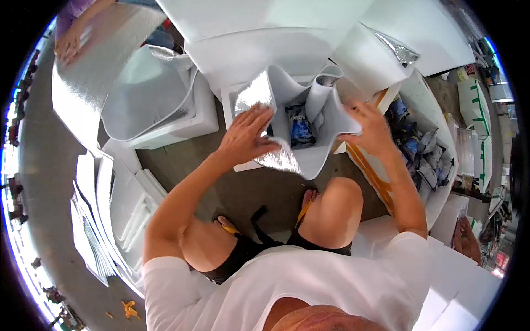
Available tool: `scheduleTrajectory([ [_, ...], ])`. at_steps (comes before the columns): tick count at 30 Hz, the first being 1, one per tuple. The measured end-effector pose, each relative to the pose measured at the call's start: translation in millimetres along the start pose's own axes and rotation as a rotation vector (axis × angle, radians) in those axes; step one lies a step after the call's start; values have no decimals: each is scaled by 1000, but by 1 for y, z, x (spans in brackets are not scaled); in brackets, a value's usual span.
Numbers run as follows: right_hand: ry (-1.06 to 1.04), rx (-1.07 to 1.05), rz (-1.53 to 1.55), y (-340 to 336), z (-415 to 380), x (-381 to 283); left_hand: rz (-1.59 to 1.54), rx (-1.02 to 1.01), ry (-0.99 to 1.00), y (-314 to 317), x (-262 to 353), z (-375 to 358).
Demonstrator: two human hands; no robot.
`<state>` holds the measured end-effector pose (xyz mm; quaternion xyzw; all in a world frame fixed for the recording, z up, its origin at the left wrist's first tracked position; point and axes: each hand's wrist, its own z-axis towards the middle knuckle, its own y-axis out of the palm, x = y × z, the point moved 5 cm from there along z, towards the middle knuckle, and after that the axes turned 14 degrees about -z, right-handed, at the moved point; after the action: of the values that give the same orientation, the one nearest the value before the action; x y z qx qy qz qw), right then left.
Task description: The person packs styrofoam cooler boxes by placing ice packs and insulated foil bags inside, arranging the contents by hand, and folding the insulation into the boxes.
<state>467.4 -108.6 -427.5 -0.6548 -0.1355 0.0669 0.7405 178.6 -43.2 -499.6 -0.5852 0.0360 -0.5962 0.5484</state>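
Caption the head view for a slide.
Both hands, left hand and right hand, press a foil-lined insulation liner around blue packets in a foam box.

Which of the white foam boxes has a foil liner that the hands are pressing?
The middle foam box, holding the foil liner under both hands; the left foam box's liner lies untouched.

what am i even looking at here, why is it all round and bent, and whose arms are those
The picture comes from a camera worn on a person's head, looking down; its wide lens bends the edges. The arms are the wearer's own. The left hand presses flat on a silver foil liner set in a white foam box. The right hand grips the liner's other flap. A dark blue packet sits inside. Another foam box stands to the left, and more packets lie to the right. Another person's hand shows at top left.
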Motion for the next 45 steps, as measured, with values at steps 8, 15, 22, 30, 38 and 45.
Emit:
scheduleTrajectory([
  [8,-85,-49,137,242,67,-45,280,-270,-505,106,-103,23],
  [15,98,-342,211,281,90,-63,63,-105,-649,94,-52,18],
  [22,215,-442,922,224,64,-37,-150,-269,-179,109,-40,-1],
  [30,236,50,699,99,96,11,-168,-405,-429,175,-105,5],
  [38,-348,-543,213,273,67,-111,-7,-601,-285,113,-65,-17],
  [45,-145,-582,117,266,93,-123,251,-259,12,50,-56,-30],
])
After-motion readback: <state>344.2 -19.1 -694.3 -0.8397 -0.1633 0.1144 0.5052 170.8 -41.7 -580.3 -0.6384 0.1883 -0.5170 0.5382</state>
